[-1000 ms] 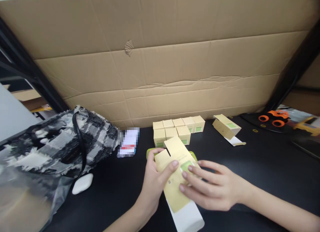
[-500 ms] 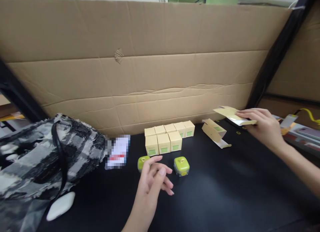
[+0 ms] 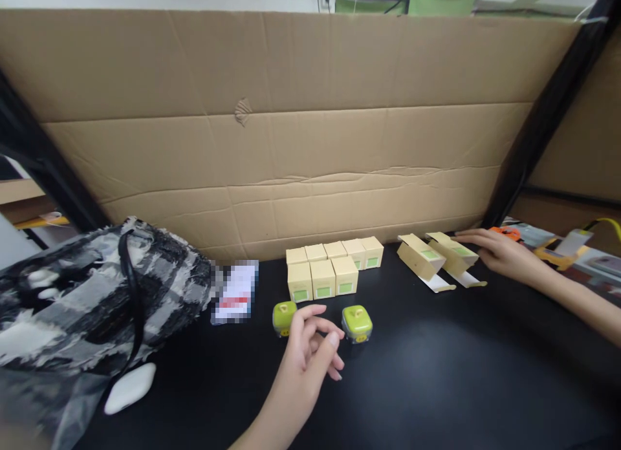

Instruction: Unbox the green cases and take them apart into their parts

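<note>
My left hand [image 3: 315, 350] hovers over the table's middle, fingers loosely curled and apart, with nothing in it. Just behind it is a small green-lidded case [image 3: 284, 317], partly covered by the fingers. A second green-lidded case [image 3: 357, 323] with a clear lower part stands to its right. At the far right, my right hand [image 3: 495, 249] has its fingers stretched out beside an opened pale-yellow carton [image 3: 451, 253]. Its fingertips look close to the carton's back edge; contact is unclear. Another opened carton [image 3: 421, 256] lies alongside, its white-lined flap pointing forward.
Several closed yellow boxes [image 3: 322, 280] stand in two rows near the cardboard wall [image 3: 301, 139]. On the left are a frayed black-and-grey bag [image 3: 169, 282], a white rounded object [image 3: 130, 388] and a blurred packet [image 3: 237, 291]. An orange item [image 3: 507, 233] lies beyond my right hand.
My right hand has lowered the opened carton onto the table beside the other one, and its fingers have straightened. My left hand stays near the green-lidded cases. The view has shifted slightly.
</note>
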Action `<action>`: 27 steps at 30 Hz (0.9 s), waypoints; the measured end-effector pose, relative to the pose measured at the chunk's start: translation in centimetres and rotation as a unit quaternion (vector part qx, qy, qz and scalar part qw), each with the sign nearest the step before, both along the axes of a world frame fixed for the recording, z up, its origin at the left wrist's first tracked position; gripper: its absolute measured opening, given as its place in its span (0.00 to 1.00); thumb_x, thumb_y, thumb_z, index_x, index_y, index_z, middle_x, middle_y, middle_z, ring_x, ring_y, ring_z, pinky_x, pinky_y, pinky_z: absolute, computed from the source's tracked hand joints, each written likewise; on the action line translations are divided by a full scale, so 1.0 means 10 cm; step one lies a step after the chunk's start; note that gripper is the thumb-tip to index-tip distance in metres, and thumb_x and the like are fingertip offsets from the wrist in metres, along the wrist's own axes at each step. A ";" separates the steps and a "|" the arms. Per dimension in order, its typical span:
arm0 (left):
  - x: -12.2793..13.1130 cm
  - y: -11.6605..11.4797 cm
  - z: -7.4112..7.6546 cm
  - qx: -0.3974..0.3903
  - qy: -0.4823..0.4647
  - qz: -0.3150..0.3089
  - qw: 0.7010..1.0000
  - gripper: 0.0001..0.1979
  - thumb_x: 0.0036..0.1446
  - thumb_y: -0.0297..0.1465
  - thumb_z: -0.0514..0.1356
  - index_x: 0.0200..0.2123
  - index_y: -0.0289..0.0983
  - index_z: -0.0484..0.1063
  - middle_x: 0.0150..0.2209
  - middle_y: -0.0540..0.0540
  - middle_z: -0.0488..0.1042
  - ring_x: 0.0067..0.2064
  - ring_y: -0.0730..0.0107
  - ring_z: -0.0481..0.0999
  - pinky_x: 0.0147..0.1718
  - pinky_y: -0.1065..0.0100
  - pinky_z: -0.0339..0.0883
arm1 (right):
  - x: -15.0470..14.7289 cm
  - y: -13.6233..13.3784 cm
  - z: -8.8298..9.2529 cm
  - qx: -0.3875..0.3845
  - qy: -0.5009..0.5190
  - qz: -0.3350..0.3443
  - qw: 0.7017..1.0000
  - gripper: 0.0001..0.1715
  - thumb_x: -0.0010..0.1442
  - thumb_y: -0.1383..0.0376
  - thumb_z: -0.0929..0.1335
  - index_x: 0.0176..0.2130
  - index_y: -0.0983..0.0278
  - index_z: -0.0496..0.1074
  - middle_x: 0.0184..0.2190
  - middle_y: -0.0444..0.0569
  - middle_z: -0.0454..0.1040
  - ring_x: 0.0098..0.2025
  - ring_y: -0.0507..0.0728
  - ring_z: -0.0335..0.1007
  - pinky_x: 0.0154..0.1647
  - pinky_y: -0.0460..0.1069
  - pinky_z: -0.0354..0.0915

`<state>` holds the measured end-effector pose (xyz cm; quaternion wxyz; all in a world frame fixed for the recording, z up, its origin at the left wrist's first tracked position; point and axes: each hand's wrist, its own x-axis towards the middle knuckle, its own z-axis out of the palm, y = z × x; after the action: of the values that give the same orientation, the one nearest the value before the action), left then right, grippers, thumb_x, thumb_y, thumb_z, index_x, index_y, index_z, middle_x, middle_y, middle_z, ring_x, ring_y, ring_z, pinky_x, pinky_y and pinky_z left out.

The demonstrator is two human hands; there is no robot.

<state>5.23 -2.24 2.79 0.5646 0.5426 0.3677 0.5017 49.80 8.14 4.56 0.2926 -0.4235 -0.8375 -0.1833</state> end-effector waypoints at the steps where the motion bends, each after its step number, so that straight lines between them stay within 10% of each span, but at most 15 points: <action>1: -0.01 -0.01 -0.02 0.016 0.028 -0.009 0.999 0.15 0.60 0.36 0.57 0.48 0.42 0.59 0.35 0.50 0.70 0.26 0.75 0.73 0.23 0.70 0.71 | -0.18 0.03 0.05 0.003 0.010 -0.001 1.000 0.22 0.68 0.60 0.55 0.43 0.63 0.75 0.39 0.56 0.76 0.40 0.61 0.75 0.37 0.55 0.70; 4: -0.07 -0.02 -0.05 0.121 0.166 -0.014 0.979 0.13 0.63 0.31 0.53 0.51 0.44 0.57 0.40 0.48 0.70 0.34 0.70 0.75 0.36 0.61 0.74 | -0.90 0.09 0.11 -0.029 0.007 0.031 0.999 0.18 0.65 0.63 0.59 0.49 0.61 0.72 0.41 0.55 0.76 0.44 0.63 0.73 0.43 0.58 0.70; 8: -0.03 0.02 -0.07 0.328 0.386 -0.043 0.861 0.23 0.62 0.29 0.55 0.59 0.45 0.56 0.60 0.39 0.61 0.61 0.52 0.63 0.57 0.46 0.61 | -1.82 0.12 0.04 -0.085 -0.019 0.090 0.992 0.21 0.63 0.58 0.64 0.55 0.59 0.67 0.53 0.55 0.70 0.55 0.62 0.67 0.53 0.58 0.65; 11: 0.12 0.14 -0.12 0.383 0.471 -0.051 0.793 0.31 0.59 0.35 0.59 0.62 0.37 0.52 0.63 0.31 0.57 0.63 0.48 0.59 0.56 0.48 0.64 | -2.15 0.13 -0.05 -0.110 -0.021 0.110 0.988 0.21 0.63 0.56 0.65 0.53 0.61 0.68 0.54 0.58 0.69 0.57 0.65 0.64 0.54 0.61 0.64; 18: 0.15 0.35 -0.01 0.408 0.528 -0.032 0.744 0.18 0.56 0.28 0.61 0.51 0.36 0.64 0.47 0.41 0.74 0.50 0.55 0.73 0.48 0.55 0.71 | -2.11 0.13 -0.06 -0.169 0.003 0.111 0.979 0.17 0.63 0.55 0.64 0.45 0.63 0.69 0.48 0.58 0.72 0.51 0.65 0.67 0.49 0.61 0.67; 27: -0.33 0.57 0.13 0.389 0.564 0.043 0.727 0.33 0.48 0.24 0.64 0.57 0.32 0.56 0.48 0.33 0.74 0.51 0.43 0.71 0.47 0.43 0.67 | -1.83 -0.25 0.05 -0.256 0.025 0.071 0.964 0.22 0.60 0.52 0.65 0.49 0.62 0.67 0.46 0.56 0.72 0.48 0.65 0.69 0.47 0.59 0.68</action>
<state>1.95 3.45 4.11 -0.0299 0.8814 0.4138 0.2257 31.49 5.65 5.09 0.2075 -0.4278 -0.8770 0.0689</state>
